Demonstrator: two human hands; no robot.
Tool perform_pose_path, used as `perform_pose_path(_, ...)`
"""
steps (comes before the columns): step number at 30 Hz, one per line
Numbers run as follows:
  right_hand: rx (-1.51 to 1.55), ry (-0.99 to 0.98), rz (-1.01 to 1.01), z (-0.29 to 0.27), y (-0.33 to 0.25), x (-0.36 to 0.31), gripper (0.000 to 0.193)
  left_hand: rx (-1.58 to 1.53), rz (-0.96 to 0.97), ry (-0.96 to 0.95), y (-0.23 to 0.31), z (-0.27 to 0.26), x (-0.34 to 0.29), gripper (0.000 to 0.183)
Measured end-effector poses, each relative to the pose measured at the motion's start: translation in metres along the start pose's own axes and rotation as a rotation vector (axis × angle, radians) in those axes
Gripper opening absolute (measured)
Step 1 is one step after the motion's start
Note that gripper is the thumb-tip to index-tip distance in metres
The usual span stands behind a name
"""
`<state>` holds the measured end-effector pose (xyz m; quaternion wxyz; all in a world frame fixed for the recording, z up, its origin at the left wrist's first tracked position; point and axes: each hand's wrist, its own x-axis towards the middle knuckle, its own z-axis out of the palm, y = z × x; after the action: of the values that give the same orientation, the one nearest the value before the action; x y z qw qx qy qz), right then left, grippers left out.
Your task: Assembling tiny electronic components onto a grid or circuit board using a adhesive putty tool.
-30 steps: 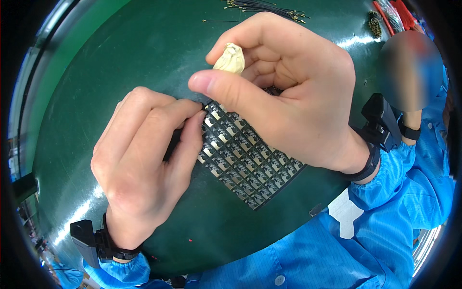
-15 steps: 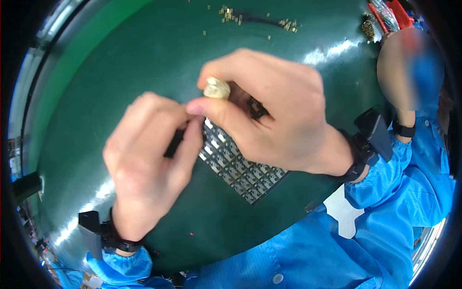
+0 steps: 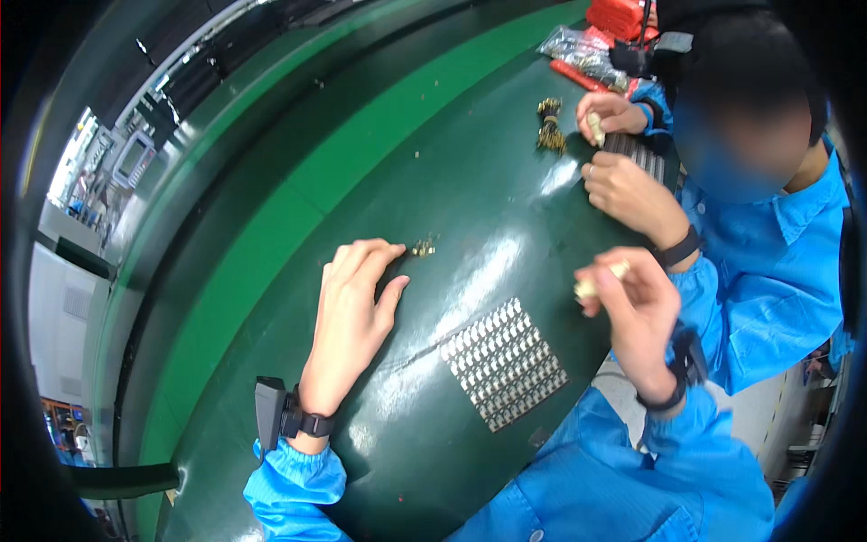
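My left hand reaches over the table with its fingers stretched out and the thumb apart. Its index fingertip meets the edge of a small pile of brass-coloured metal pieces; whether it has one of them cannot be made out. Raised at the right, my right hand is closed round a short cream-coloured stub, whose kind I cannot tell. Between the hands, nearer to me, a flat dark panel lies on the table, covered in rows of small silvery parts.
The green table curves away to the left. A co-worker's hands hold a similar cream piece over another dark panel. Beyond lie a dark-banded bundle of brass pieces, clear plastic bags and red packages.
My hands have parted from over the panel. The left has gone out to the brass pile; the right has drawn off to the right with the cream stub. The view has swung, showing more co-worker.
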<state>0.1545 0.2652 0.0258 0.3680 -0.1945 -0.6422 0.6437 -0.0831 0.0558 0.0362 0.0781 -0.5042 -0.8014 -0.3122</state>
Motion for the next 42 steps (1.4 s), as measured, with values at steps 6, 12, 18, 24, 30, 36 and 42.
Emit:
perform_pose_path(6,0.168,-0.023,0.133,0.025,-0.01,-0.085,0.017,-0.037,-0.02,0.011,-0.013,0.008,0.022,0.015)
perform_pose_path(12,0.096,-0.076,0.356,0.044,0.006,-0.089,0.017,-0.035,0.035,0.041,-0.017,0.018,0.029,0.018)
perform_pose_path(18,0.19,-0.126,0.418,0.046,-0.012,-0.093,0.019,-0.073,0.143,0.168,-0.019,0.02,0.028,0.023)
perform_pose_path(24,-0.064,0.259,0.197,-0.049,-0.008,-0.039,0.019,-0.138,0.103,0.197,-0.007,0.009,0.014,0.032)
perform_pose_path(30,-0.023,0.184,0.159,-0.028,-0.014,-0.041,0.019,-0.292,0.21,0.062,0.031,0.01,0.009,0.034)
perform_pose_path(36,-0.134,-0.258,0.167,0.029,-0.023,0.001,0.026,-0.338,0.235,0.017,0.053,0.002,0.003,0.03)
perform_pose_path(42,-0.369,-0.443,0.017,0.041,-0.034,0.02,0.015,-0.361,0.272,0.011,0.057,0.0,0.007,0.031)
